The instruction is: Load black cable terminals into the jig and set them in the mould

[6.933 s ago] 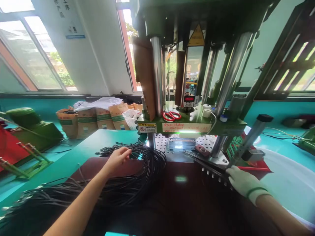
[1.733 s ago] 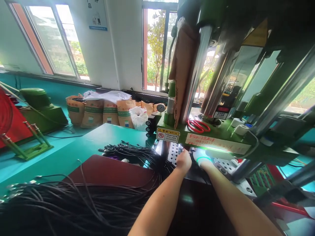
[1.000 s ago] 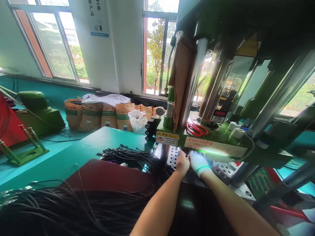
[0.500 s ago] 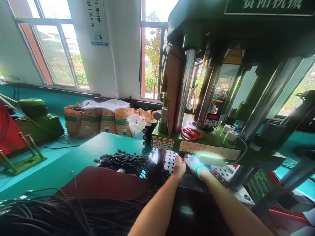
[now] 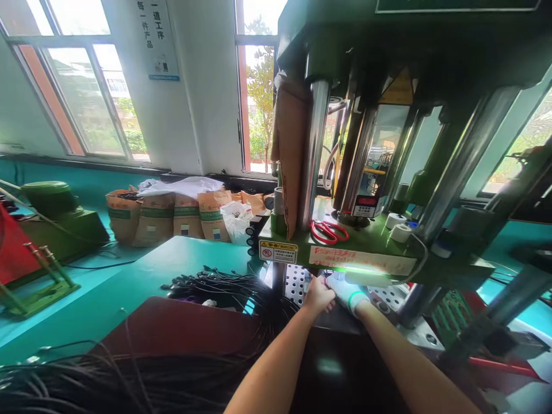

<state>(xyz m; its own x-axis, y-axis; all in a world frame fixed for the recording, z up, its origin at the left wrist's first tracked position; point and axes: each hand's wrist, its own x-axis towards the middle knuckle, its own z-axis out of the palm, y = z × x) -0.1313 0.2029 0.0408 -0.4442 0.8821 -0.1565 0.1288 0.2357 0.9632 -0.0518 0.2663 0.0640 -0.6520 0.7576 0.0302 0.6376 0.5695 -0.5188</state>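
My left hand (image 5: pixel 319 297), bare, reaches to the front opening of a green press (image 5: pixel 448 270). Its fingers are curled in, and what they hold is too small to make out. Close beside it on the right is my right hand (image 5: pixel 346 291), in a white glove with a green cuff band. The gloved fingers are together and point in under the press's lit edge; their tips are partly hidden, as is anything between them. Behind both hands lies a perforated metal plate (image 5: pixel 295 283). A bundle of black cables (image 5: pixel 241 287) lies left of my left hand.
Red-handled scissors (image 5: pixel 328 232) and white spools (image 5: pixel 401 232) rest on the press ledge. More black cables (image 5: pixel 77 382) fill the lower left by a dark red board (image 5: pixel 190 330). Paper sacks (image 5: pixel 155 218) stand along the wall. Steel columns (image 5: pixel 317 155) flank the press.
My view has shifted a little to the right. My left hand has turned, with its fingers now curled below beside the glove. The right hand stays near the same spot at the press opening.
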